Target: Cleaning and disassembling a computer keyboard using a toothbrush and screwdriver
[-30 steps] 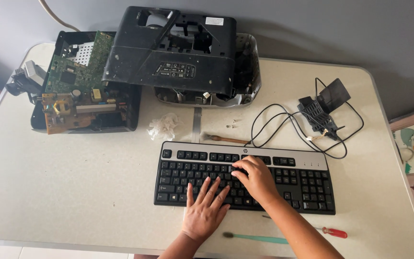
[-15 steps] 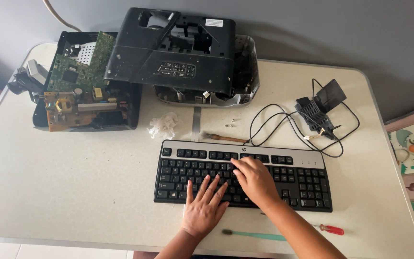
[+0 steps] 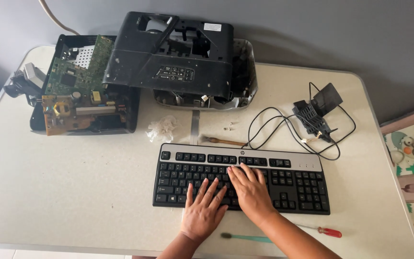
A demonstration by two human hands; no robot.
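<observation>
A black and silver keyboard (image 3: pixel 293 180) lies flat on the beige table (image 3: pixel 68 192) in front of me. My left hand (image 3: pixel 203 212) rests palm down on the keyboard's lower middle keys, fingers spread. Beside it, my right hand (image 3: pixel 251 190) lies on the keys a little further up, fingers together and pointing towards the top left. Neither hand holds anything. My right forearm crosses a red-handled screwdriver (image 3: pixel 326 231) near the table's front edge.
A teal toothbrush (image 3: pixel 245 237) lies by the front edge. Behind the keyboard are a small wooden brush (image 3: pixel 221 141), crumpled tissue (image 3: pixel 162 128), loose screws (image 3: pixel 230 126), a black part with cables (image 3: pixel 316 115), an open device with a green circuit board (image 3: pixel 80 88) and a black plastic housing (image 3: pixel 173 55).
Both hands stay on the keyboard in nearly the same place. The view has shifted slightly, so the keyboard sits a little lower in the picture.
</observation>
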